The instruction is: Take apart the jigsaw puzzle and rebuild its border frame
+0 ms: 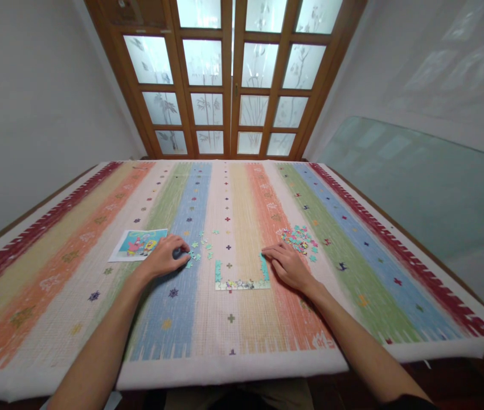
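A partly joined jigsaw frame (242,282), a U of edge pieces, lies on the striped mat (208,319) in front of me. My right hand (288,263) rests flat beside its right arm, fingers stretched toward the top of that arm. My left hand (165,256) lies curled, palm down, next to a small scatter of teal pieces (201,247); whether it holds one I cannot make out. A heap of loose pieces (299,239) sits just beyond my right hand. A cartoon reference picture (139,244) lies left of my left hand.
The mat covers a wide table whose front edge (233,373) is near my body. A sheet of glass (417,188) leans on the right wall. Wooden doors with frosted panes (229,80) stand behind the table.
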Motion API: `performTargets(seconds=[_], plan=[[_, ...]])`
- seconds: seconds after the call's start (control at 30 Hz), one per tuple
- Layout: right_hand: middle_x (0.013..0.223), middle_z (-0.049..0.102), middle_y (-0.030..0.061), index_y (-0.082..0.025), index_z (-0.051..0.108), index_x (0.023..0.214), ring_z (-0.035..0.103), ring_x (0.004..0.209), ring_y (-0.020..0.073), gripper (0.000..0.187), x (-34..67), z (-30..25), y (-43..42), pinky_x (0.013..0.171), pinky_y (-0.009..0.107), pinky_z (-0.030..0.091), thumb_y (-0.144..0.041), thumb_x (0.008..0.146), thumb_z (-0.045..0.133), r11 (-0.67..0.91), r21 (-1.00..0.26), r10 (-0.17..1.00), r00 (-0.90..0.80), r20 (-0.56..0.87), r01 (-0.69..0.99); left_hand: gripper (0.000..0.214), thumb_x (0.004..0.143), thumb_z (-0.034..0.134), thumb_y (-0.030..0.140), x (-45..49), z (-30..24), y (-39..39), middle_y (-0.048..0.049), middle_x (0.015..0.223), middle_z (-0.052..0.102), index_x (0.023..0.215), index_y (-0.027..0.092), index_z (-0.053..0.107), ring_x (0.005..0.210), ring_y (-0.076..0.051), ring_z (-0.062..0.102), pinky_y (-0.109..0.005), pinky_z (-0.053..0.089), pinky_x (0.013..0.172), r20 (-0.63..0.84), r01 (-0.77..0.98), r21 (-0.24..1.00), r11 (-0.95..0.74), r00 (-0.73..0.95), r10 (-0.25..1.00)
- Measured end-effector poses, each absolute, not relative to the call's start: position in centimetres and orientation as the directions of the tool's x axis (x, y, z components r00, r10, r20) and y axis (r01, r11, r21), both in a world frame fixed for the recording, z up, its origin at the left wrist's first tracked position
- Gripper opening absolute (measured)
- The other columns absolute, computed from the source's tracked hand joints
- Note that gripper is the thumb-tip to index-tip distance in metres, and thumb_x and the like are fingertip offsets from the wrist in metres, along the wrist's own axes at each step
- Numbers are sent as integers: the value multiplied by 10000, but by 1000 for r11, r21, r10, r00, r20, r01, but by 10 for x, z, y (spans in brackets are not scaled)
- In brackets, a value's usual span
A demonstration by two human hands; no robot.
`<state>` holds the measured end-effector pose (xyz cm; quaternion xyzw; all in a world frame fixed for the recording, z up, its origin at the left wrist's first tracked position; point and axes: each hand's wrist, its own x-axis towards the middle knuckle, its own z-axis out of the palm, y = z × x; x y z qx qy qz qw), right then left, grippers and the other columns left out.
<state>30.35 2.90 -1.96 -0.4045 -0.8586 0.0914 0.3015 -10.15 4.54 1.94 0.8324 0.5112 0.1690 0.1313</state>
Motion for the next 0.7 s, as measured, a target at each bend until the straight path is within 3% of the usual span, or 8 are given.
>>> performTargets(seconds=[0.4,0.53,0.7], plan=[[1095,768,91,-211,725,1102,614,978,288,338,304,-19,29,913,482,477,-105,941,447,660,-374,745,-500,441,652,203,875,543,321,-103,19,45,-66,948,711,902,212,713,955,-269,615,-429,421,894,160,827,311,-468,439,884],[1088,770,85,-204,717,1101,621,971,274,330,304,-19,28,905,462,477,-86,938,456,680,-355,724,-509,466,642,178,805,555,256,-107,23,44,-60,945,710,890,202,701,935,-257,627,-419,433,898,124,807,366,-463,451,884],[1083,772,83,-197,712,1089,620,958,274,316,304,-21,28,891,460,488,-77,940,461,694,-332,706,-511,491,639,146,740,619,303,-109,30,40,-38,877,693,829,206,681,872,-240,617,-397,440,882,42,754,430,-496,532,845]])
